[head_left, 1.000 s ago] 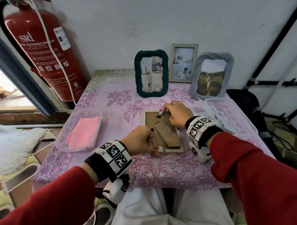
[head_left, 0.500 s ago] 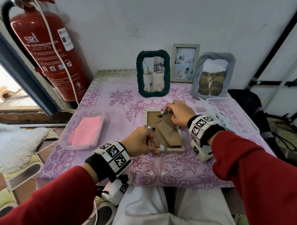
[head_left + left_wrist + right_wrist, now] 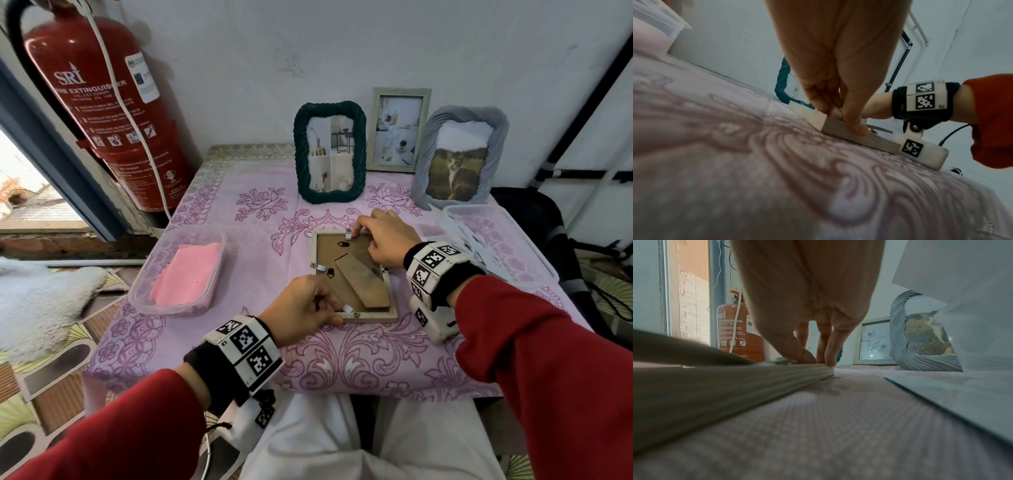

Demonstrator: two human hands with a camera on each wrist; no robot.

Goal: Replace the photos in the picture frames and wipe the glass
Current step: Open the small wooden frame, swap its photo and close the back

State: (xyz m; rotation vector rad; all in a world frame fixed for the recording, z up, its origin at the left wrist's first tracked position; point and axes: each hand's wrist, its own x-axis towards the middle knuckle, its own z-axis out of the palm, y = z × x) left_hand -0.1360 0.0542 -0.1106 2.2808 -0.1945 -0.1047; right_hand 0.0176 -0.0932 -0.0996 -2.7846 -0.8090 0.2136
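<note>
Fingertips first: my right hand [image 3: 387,240] curls over the far edge of the wooden frame [image 3: 354,317], thumb and forefinger pinching the small metal tab [image 3: 349,235] there, because I judge the tabs must turn before the backing board [image 3: 329,253] can lift out. My left hand [image 3: 301,310] clamps the near-left corner of the same frame, thumb pressed along its outer edge, fingers bent over the rim beside another tab [image 3: 348,308] — that grip stops the frame sliding on the cloth while the other hand works. The frame lies face down under my fingers, glass toward the tablecloth [image 3: 260,219], so its back and folded stand [image 3: 363,286] are reachable.

Beyond my right knuckles stand three more frames — the green frame [image 3: 301,154], the pale frame [image 3: 373,130] and the grey frame [image 3: 496,137] — upright against the wall, out of the way. Right of my right wrist sits a clear box [image 3: 534,267] with what look like loose prints; left of my left hand, a tub [image 3: 137,291] holds the pink cloth [image 3: 188,274], ready for wiping.
</note>
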